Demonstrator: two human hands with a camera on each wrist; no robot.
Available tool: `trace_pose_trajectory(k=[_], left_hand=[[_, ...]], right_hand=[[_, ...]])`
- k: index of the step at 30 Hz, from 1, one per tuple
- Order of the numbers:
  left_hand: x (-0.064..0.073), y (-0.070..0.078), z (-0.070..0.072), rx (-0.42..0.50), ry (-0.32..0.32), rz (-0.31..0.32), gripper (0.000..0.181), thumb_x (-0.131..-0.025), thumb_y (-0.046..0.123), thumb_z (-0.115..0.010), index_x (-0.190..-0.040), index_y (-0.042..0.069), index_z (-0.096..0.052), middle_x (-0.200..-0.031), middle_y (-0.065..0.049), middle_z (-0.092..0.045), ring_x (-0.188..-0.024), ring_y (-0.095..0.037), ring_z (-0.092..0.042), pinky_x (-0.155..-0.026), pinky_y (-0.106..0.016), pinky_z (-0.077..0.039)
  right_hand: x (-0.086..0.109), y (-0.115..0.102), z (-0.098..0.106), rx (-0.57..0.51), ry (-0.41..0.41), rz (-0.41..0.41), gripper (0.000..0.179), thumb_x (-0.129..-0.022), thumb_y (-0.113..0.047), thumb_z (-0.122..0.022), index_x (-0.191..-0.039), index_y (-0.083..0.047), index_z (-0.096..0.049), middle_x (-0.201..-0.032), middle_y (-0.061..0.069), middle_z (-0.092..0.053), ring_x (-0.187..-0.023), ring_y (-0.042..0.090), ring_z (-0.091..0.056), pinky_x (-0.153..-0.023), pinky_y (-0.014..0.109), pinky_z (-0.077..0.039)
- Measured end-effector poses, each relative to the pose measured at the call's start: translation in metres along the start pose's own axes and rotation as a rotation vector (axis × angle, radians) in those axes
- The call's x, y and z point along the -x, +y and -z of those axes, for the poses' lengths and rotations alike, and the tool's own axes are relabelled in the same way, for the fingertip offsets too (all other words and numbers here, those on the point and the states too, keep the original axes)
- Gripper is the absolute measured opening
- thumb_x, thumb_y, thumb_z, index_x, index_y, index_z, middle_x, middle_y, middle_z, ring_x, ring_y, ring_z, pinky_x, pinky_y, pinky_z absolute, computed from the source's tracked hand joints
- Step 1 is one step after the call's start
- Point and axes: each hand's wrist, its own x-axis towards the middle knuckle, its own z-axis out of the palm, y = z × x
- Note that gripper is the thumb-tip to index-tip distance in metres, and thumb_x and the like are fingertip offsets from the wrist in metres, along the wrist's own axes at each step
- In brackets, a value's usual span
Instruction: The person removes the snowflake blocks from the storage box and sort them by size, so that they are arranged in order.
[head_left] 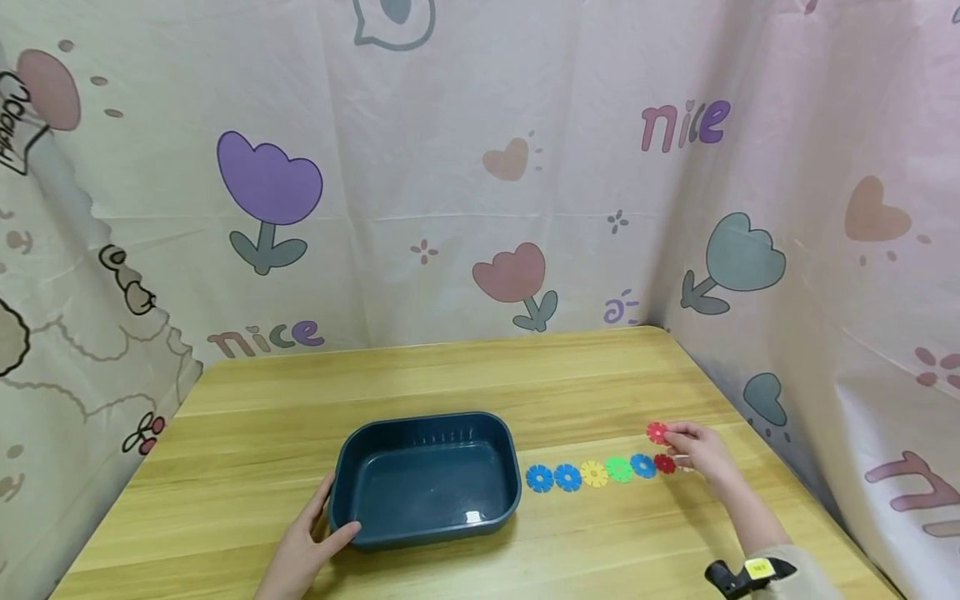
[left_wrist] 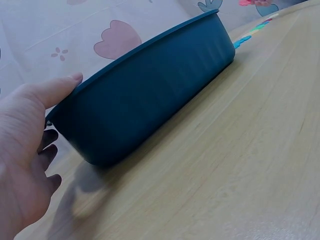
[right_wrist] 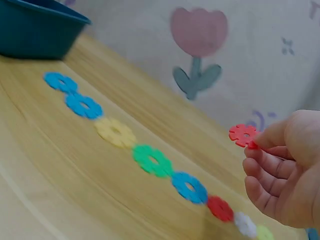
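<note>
My left hand [head_left: 302, 537] grips the left end of a dark teal plastic basin [head_left: 427, 540], its thumb over the rim and its fingers at the outer wall. Between thumb and forefinger, my right hand [head_left: 703, 454] pinches a red snowflake disc [right_wrist: 243, 135], held above the table. Below it runs a row of flat notched snowflake discs: blue [head_left: 539, 478], blue [head_left: 567, 477], yellow [head_left: 595, 474], green [head_left: 619, 469], blue [head_left: 642, 465] and red [head_left: 664, 463]. In the right wrist view the row goes on with a white disc [right_wrist: 245, 224] and a pale yellow-green disc [right_wrist: 264, 232].
Everything rests on a wood-grain table [head_left: 300, 392]. Behind it and along both sides hangs a pale curtain [head_left: 420, 167] printed with flowers, hearts and words. A dark strap with a yellow label [head_left: 759, 569] sits at the right wrist, over a beige sleeve [head_left: 802, 577].
</note>
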Motion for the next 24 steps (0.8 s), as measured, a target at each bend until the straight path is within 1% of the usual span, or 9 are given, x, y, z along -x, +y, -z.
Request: trace_pose_trajectory(k=[2, 3, 5, 8, 12, 15, 17, 21, 24], left_hand=[[0.0, 0.0, 0.0, -0.002, 0.001, -0.002, 0.086, -0.087, 0.036, -0.063, -0.15, 0.012, -0.011, -0.149, -0.027, -0.013, -0.131, -0.051, -0.016, -0.098, -0.068, -0.02], [0.0, 0.001, 0.0, -0.004, 0.001, -0.004, 0.086, -0.087, 0.036, -0.063, -0.15, 0.012, -0.011, -0.149, -0.027, -0.013, -0.131, -0.051, -0.016, -0.098, -0.068, -0.02], [0.001, 0.001, 0.0, -0.009, 0.001, -0.002, 0.086, -0.087, 0.037, -0.063, -0.15, 0.012, -0.011, -0.149, -0.027, -0.014, -0.131, -0.05, -0.016, -0.098, -0.068, -0.02], [0.001, 0.001, 0.0, -0.012, 0.0, 0.004, 0.086, -0.087, 0.037, -0.064, -0.15, 0.012, -0.011, -0.149, -0.027, -0.014, -0.131, -0.05, -0.016, -0.098, -0.068, -0.02], [0.001, 0.002, 0.0, -0.011, -0.003, 0.01, 0.086, -0.087, 0.038, -0.063, -0.15, 0.012, -0.011, -0.149, -0.027, -0.013, -0.131, -0.051, -0.016, -0.098, -0.068, -0.02], [0.001, 0.002, 0.0, -0.008, -0.006, 0.009, 0.086, -0.087, 0.038, -0.063, -0.15, 0.012, -0.011, -0.15, -0.027, -0.013, -0.131, -0.05, -0.016, -0.098, -0.068, -0.021], [0.001, 0.002, 0.0, -0.007, -0.006, 0.007, 0.086, -0.087, 0.037, -0.063, -0.15, 0.012, -0.011, -0.15, -0.027, -0.012, -0.131, -0.051, -0.016, -0.098, -0.068, -0.021], [0.002, 0.002, 0.0, 0.002, 0.004, 0.007, 0.085, -0.087, 0.036, -0.063, -0.15, 0.011, -0.012, -0.15, -0.026, -0.012, -0.131, -0.05, -0.015, -0.098, -0.068, -0.019], [0.002, 0.003, 0.0, -0.003, 0.006, 0.013, 0.086, -0.087, 0.037, -0.063, -0.15, 0.012, -0.012, -0.15, -0.026, -0.013, -0.132, -0.05, -0.016, -0.098, -0.068, -0.019]], right_hand=[[-0.008, 0.018, 0.014, -0.011, 0.02, -0.012, 0.047, -0.087, -0.036, -0.064, -0.106, 0.005, -0.054, -0.083, 0.002, -0.06, -0.072, 0.011, -0.06, -0.064, 0.025, -0.054], [-0.011, 0.025, 0.019, -0.014, 0.041, -0.027, 0.049, -0.086, -0.038, -0.064, -0.108, 0.005, -0.054, -0.084, 0.001, -0.06, -0.073, 0.011, -0.059, -0.064, 0.024, -0.054], [-0.012, 0.031, 0.028, -0.001, 0.064, -0.042, 0.052, -0.087, -0.038, -0.063, -0.112, 0.006, -0.051, -0.085, -0.002, -0.059, -0.074, 0.009, -0.057, -0.065, 0.024, -0.053], [-0.007, 0.028, 0.038, 0.015, 0.109, -0.085, 0.046, -0.09, -0.033, -0.061, -0.112, 0.007, -0.052, -0.084, -0.006, -0.059, -0.074, 0.007, -0.055, -0.064, 0.023, -0.051], [0.004, 0.019, 0.047, 0.023, 0.169, -0.145, 0.03, -0.091, -0.023, -0.06, -0.103, 0.005, -0.059, -0.076, -0.009, -0.06, -0.069, 0.006, -0.055, -0.06, 0.023, -0.05], [0.01, 0.02, 0.052, 0.018, 0.223, -0.187, 0.023, -0.091, -0.017, -0.059, -0.098, 0.004, -0.062, -0.071, -0.008, -0.06, -0.064, 0.005, -0.056, -0.057, 0.022, -0.051], [0.011, 0.023, 0.055, 0.025, 0.252, -0.207, 0.025, -0.091, -0.016, -0.058, -0.1, 0.007, -0.061, -0.07, -0.007, -0.06, -0.062, 0.003, -0.055, -0.056, 0.021, -0.051], [0.01, 0.029, 0.062, 0.06, 0.302, -0.203, 0.039, -0.09, -0.017, -0.06, -0.108, 0.017, -0.054, -0.068, -0.006, -0.059, -0.059, 0.003, -0.056, -0.054, 0.021, -0.052], [0.009, 0.034, 0.067, 0.094, 0.325, -0.206, 0.042, -0.089, -0.016, -0.061, -0.11, 0.019, -0.052, -0.067, -0.006, -0.058, -0.057, 0.003, -0.055, -0.052, 0.02, -0.051]])
